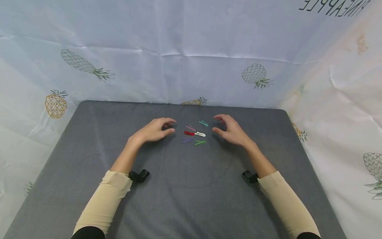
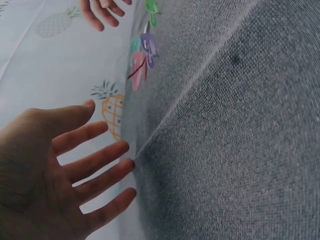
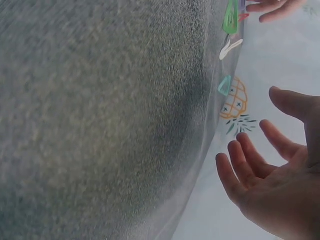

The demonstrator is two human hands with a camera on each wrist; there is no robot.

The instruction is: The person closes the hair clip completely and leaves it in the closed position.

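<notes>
Several small snap hair clips lie in a loose group on the grey table: a teal clip [image 1: 203, 123], a pink clip [image 1: 190, 128], a red clip [image 1: 189, 133], a white clip [image 1: 200, 134], a purple clip [image 1: 187, 140] and a green clip [image 1: 200, 142]. My left hand [image 1: 156, 129] is just left of the group, fingers spread and relaxed, holding nothing. On the other side, the right hand [image 1: 231, 130] curves loosely toward the clips, apart from them and nearest the teal and white ones. The left wrist view shows the green clip [image 2: 152, 11] beyond the fingers.
The clips lie toward the far part of the grey cloth-covered table [image 1: 191, 199]. A white curtain [image 1: 143, 76] with printed pineapples hangs behind the far edge and along both sides. Each wrist wears a black strap mount, such as the left mount [image 1: 139, 176].
</notes>
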